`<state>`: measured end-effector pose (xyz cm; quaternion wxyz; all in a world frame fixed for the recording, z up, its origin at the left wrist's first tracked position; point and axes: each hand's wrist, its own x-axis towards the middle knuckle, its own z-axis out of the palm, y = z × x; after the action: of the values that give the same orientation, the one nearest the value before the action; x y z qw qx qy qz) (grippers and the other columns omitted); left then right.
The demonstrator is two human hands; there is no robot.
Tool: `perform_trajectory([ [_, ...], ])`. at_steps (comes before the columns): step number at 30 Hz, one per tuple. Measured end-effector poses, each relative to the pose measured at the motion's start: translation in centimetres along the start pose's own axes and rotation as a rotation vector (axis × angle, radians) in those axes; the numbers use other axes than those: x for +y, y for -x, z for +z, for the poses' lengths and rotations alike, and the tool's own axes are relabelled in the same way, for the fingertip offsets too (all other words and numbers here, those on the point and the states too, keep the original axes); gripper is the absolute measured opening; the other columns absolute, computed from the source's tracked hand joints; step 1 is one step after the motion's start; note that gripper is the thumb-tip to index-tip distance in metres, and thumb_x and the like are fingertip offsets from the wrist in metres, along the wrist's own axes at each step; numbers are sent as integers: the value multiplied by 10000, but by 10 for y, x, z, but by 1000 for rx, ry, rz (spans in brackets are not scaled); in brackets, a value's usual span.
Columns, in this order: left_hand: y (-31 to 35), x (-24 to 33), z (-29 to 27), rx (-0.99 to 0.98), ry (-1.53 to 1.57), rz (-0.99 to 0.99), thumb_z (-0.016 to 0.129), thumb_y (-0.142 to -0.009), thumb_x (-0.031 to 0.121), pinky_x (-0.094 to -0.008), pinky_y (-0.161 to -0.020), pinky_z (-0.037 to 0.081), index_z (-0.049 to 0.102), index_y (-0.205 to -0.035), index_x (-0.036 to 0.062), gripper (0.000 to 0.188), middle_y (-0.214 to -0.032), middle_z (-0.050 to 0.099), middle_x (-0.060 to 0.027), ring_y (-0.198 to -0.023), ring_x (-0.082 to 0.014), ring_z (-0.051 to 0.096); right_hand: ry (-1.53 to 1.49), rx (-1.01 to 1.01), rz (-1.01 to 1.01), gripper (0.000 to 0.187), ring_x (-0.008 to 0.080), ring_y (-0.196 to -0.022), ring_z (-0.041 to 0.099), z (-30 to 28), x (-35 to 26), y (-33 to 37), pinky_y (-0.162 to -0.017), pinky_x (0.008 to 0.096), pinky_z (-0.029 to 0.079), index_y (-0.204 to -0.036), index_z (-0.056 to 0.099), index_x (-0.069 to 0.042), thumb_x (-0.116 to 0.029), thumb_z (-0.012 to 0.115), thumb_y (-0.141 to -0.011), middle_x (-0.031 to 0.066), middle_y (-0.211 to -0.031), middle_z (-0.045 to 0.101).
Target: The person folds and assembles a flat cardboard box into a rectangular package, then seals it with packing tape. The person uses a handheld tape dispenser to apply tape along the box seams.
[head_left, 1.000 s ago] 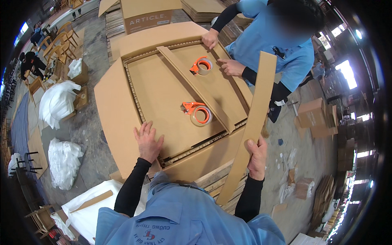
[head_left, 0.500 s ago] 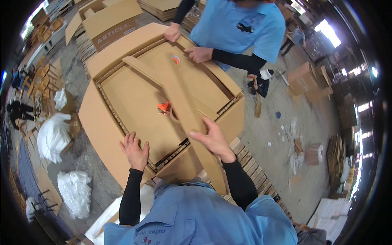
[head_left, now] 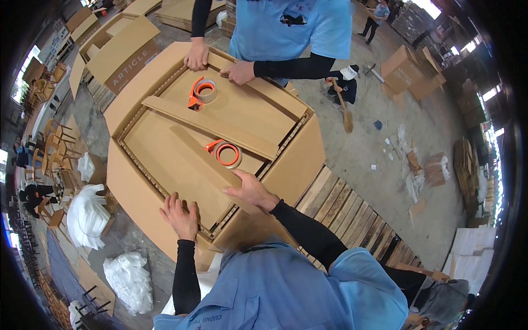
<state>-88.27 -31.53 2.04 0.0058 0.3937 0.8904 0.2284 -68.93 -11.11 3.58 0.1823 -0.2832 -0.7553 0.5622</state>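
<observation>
A large open carton (head_left: 294,173) stands in front of me, with a flat cardboard panel (head_left: 159,151) inside. My left hand (head_left: 180,217) rests spread on its near left edge. My right hand (head_left: 254,191) grips a long cardboard strip (head_left: 202,157), which slants over the near right part of the panel. Another long cardboard strip (head_left: 220,127) lies across the middle. Beside the held strip sits an orange tape dispenser (head_left: 220,147) with a roll; a second tape dispenser (head_left: 196,94) lies towards the far side. My right fingertips are partly hidden.
Opposite me, a co-worker in a blue shirt (head_left: 275,33) has both hands on the carton's far edge. A wooden pallet (head_left: 352,217) extends to the right. Another open carton (head_left: 129,55) stands far left; plastic wrap bundles (head_left: 129,280) lie left. A person with a broom (head_left: 345,113) crouches beyond.
My right hand has moved left and lowered the strip towards the panel, uncovering both tape dispensers. My left hand stays on the edge. The view has shifted slightly.
</observation>
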Motion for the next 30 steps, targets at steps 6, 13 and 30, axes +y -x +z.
perform_trajectory([
  [6, 1, -2, 0, -51, -53, -15, 741, -868, 309, -633, -1240, 154, 654, -1237, 15, 480, -1497, 559, -106, -1473, -353, 390, -192, -88, 81, 752, 265, -1335, 598, -15, -28, 7, -1137, 373, 440, -1482, 490, 84, -265, 784, -885, 234, -1424, 632],
  [13, 0, -4, 0, -21, -95, 10, 744, -875, 305, -624, -1230, 178, 654, -1242, 12, 479, -1485, 569, -105, -1464, -348, 401, -100, -110, 55, 768, 313, -1311, 625, -21, -31, 3, -1121, 392, 460, -1502, 475, 55, -295, 788, -893, 254, -1408, 634],
  [30, -1, -5, 1, -18, -145, -12, 742, -874, 307, -608, -1238, 204, 664, -1264, 24, 489, -1437, 597, -104, -1435, -340, 435, -424, 234, 133, 890, 236, -1405, 521, -161, -18, 94, -1185, 367, 400, -1581, 396, 29, -158, 862, -846, 170, -1524, 560],
])
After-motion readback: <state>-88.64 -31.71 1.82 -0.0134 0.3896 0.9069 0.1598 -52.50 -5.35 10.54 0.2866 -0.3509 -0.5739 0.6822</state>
